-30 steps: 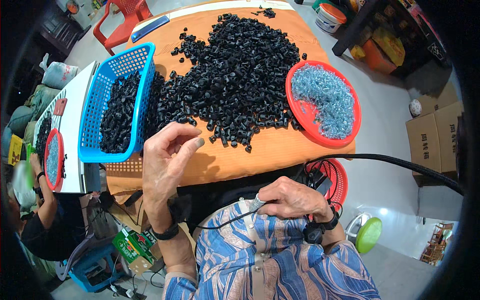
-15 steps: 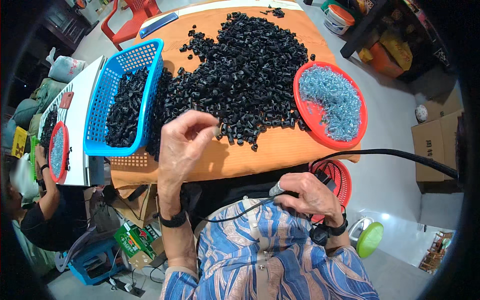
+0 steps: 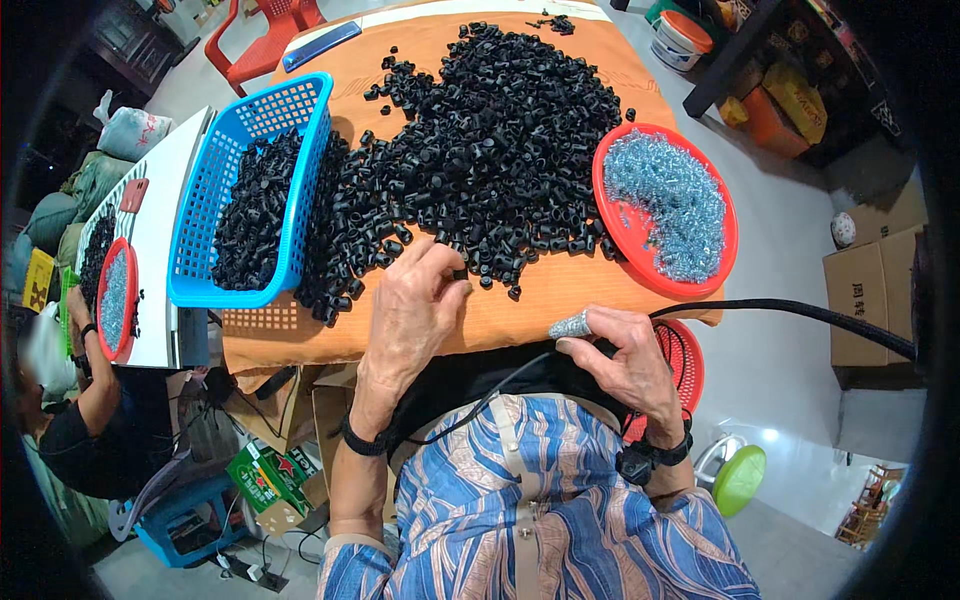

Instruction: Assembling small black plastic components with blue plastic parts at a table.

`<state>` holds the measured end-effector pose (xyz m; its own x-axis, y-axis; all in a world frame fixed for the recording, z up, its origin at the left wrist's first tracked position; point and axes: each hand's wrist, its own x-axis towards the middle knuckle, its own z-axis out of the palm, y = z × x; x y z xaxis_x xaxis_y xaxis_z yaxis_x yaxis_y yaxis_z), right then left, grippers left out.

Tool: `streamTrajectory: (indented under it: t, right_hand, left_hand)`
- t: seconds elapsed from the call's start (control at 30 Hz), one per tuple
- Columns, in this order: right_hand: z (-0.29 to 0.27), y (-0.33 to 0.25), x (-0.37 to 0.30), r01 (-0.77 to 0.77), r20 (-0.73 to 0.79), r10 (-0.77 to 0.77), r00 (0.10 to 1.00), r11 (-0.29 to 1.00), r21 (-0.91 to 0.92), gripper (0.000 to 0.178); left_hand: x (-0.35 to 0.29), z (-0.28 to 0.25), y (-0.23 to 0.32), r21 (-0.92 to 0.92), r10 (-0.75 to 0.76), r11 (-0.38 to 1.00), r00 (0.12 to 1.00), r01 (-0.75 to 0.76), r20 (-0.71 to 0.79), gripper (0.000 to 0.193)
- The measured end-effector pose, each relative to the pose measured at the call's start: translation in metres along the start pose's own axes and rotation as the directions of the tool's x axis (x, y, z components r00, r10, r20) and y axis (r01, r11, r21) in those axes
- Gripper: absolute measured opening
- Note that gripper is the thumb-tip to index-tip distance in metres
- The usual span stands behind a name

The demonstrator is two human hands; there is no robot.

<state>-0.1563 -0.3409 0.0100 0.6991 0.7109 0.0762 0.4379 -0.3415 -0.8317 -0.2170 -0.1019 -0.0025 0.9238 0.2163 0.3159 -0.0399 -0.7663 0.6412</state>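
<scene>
A large heap of small black plastic pieces [image 3: 500,140], short and tube-like, covers much of the orange-topped table [image 3: 540,305]. At the heap's near edge is my left hand [image 3: 410,315], its thumb and index finger pinched around what looks like one small black piece. My right hand [image 3: 635,365] hovers by the table's front edge with curled fingers. A silvery wrap [image 3: 570,325] covers one of its fingertips; whatever lies between thumb and fingers is hidden. To its upper right, a red round tray [image 3: 625,235] holds many small, shiny, silvery-blue pieces.
A blue plastic basket [image 3: 183,270] with more black pieces stands left of the heap. A black cable [image 3: 780,307] crosses at right above a red basket [image 3: 690,365]. At far left, another person's arm [image 3: 97,385] works at a white table [image 3: 165,220].
My left hand has come down and to the right, from over the heap to its near edge. My right hand has risen slightly toward the table edge.
</scene>
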Motion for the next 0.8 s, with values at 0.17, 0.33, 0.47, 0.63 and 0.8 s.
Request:
streamTrajectory:
  t: [0.17,0.33,0.47,0.63,0.8]
  right_hand:
    - [-0.001,0.001,0.002,-0.010,-0.003,0.010,1.000,1.000,0.023,0.013]
    - [-0.006,0.002,-0.001,-0.027,-0.005,0.027,1.000,1.000,0.003,0.011]
    - [0.000,0.007,-0.002,0.074,-0.012,-0.074,0.997,0.997,0.024,0.012]
    - [0.000,-0.002,0.000,0.089,0.053,-0.095,0.994,0.991,0.105,0.011]
    - [0.002,0.005,0.008,0.071,-0.109,-0.051,0.993,0.980,0.188,0.011]
  left_hand:
    - [-0.005,0.001,-0.004,-0.072,-0.082,0.994,0.996,0.079,-0.043,0.017]
    - [-0.003,0.004,0.006,-0.183,-0.144,0.974,0.989,0.135,-0.039,0.020]
    - [-0.004,0.005,0.006,0.021,-0.008,1.000,0.993,0.011,-0.118,0.021]
    - [-0.010,0.005,0.012,-0.008,-0.090,0.996,0.987,0.090,-0.135,0.015]
    - [-0.009,0.012,0.016,-0.011,-0.085,0.996,0.991,0.084,-0.107,0.013]
